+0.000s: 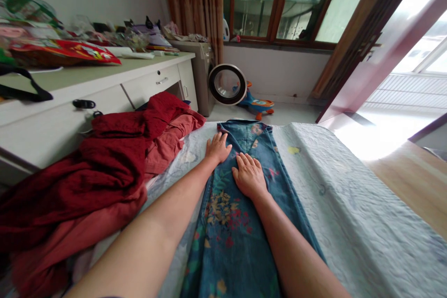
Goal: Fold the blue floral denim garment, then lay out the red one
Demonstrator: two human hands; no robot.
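Observation:
A pair of blue floral jeans (237, 247) lies lengthwise on the pale quilted bedspread (335, 195), its waist end away from me. On the jeans' left edge, near the waist, my left hand (218, 147) rests with its fingers stretched out. My right hand (249, 175) lies flat on the denim a little nearer to me, its fingers extended. Neither hand grips the cloth. Printed yellow and red flowers show between my forearms. My right forearm covers part of the jeans' right side.
Left of the jeans is a heap of dark red and coral cloth (115, 163). A white desk (146, 79) with cluttered top runs along the left wall. Beyond the bed stand a washing machine with its round door (227, 84) open and a blue-orange ride-on toy (258, 102).

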